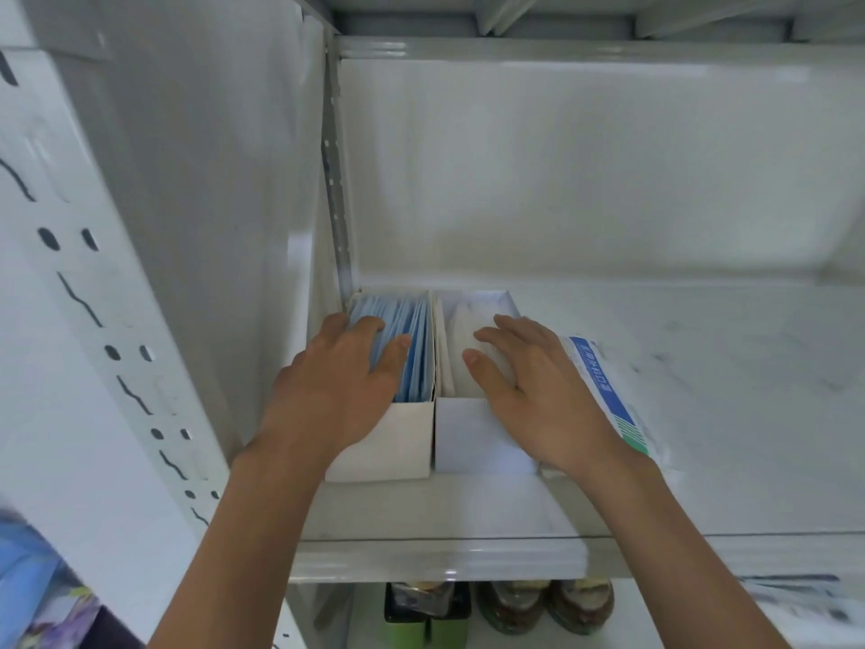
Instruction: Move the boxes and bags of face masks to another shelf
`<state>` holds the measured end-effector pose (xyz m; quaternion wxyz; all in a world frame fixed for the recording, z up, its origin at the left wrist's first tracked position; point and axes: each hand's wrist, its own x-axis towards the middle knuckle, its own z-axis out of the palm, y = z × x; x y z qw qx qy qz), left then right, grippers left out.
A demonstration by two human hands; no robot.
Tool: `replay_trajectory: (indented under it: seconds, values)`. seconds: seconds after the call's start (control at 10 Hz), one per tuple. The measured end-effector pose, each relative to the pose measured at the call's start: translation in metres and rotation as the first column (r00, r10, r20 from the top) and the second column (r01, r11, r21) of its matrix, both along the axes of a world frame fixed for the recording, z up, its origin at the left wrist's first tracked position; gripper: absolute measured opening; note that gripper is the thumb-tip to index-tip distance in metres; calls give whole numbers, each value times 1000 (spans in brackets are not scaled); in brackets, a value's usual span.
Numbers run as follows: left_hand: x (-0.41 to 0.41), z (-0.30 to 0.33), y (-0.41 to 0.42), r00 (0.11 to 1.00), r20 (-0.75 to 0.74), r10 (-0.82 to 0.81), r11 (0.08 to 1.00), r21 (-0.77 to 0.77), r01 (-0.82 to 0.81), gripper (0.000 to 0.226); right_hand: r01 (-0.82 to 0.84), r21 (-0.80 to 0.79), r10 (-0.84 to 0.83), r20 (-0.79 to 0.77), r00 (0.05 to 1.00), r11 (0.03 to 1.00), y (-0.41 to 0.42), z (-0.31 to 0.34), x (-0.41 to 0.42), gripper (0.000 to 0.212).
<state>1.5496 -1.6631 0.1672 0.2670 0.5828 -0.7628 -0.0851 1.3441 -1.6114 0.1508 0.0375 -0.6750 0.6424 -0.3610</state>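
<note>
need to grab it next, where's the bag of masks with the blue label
In the head view, the bag lies on the shelf, right of the two boxes, partly under the right hand.

We see two bare forearms, entering from the near edge and ending in a left hand (334, 386) and a right hand (538, 391). Neither arm carries a sleeve as far down as the picture reaches; no cuff edge shows at all. We find no glove, ring, watch or band on either wrist or on the fingers (487, 337). The nails we can make out, on the thumbs and on a few fingertips, are short and plain, without polish.
</note>
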Motion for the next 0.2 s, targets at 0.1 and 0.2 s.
replay_trajectory:
  seconds: [0.1, 0.2]
  values:
    - [0, 4, 14, 1000, -4, 5, 965, -264, -6, 50, 1, -221, 61, 274, 960, 975, 13, 0, 3, 38]
    - [2, -2, 32, 982, -108, -152, 860, -504, 78, 42, 120, -454, 41, 330, 943, 883, 40, -5, -6, 27]
